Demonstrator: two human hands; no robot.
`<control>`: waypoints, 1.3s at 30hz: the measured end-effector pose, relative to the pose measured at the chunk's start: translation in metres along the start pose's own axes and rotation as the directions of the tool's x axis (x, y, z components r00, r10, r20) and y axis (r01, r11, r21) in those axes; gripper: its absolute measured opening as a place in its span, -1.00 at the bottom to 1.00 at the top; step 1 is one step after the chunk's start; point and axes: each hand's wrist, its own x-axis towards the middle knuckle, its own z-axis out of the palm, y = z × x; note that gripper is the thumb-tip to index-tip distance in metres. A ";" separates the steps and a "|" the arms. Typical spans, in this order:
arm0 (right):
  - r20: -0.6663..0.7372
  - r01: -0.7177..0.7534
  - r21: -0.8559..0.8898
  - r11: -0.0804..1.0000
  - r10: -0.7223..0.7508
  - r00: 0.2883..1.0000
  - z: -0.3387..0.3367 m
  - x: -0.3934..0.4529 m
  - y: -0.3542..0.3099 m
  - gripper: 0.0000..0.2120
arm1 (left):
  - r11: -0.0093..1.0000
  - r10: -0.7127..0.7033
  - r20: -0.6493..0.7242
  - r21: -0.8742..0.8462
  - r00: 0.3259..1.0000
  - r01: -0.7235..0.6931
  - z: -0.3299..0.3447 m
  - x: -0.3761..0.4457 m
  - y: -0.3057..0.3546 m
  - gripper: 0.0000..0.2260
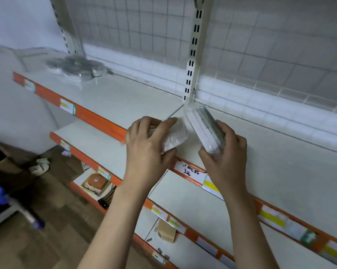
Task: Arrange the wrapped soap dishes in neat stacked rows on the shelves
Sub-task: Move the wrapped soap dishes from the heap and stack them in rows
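Clear-wrapped white-and-grey soap dishes (film glinting), one stack gripped in each of two curled hands.

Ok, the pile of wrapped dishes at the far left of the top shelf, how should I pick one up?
Take the nearest of the wrapped dishes by its rim, coming from the shelf's open front edge. They lie flat and overlapping against the back, so a pinch across the low sides probably suits best. Both the left hand and right hand hold packs now.
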 end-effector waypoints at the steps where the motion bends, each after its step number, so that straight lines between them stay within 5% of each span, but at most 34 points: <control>1: -0.006 -0.020 0.006 1.000 0.020 1.000 0.011 0.005 -0.004 -0.36 | 1.000 0.006 0.020 -0.012 1.000 -0.006 -0.001 0.005 -0.014 -0.48; 13: 0.076 -0.116 0.026 0.993 0.114 0.991 0.118 0.048 -0.055 -0.40 | 0.948 -0.106 0.103 -0.289 0.989 0.132 -0.015 0.050 -0.132 -0.43; 25: -0.010 -0.183 -0.090 0.979 0.183 0.983 0.246 0.040 -0.126 -0.43 | 0.982 0.135 0.140 -0.153 0.981 -0.113 -0.070 0.087 -0.271 -0.51; 39: -0.019 -0.139 -0.156 0.978 0.138 0.990 0.341 0.047 -0.182 -0.46 | 0.973 0.089 0.079 -0.221 0.993 -0.070 -0.091 0.125 -0.404 -0.53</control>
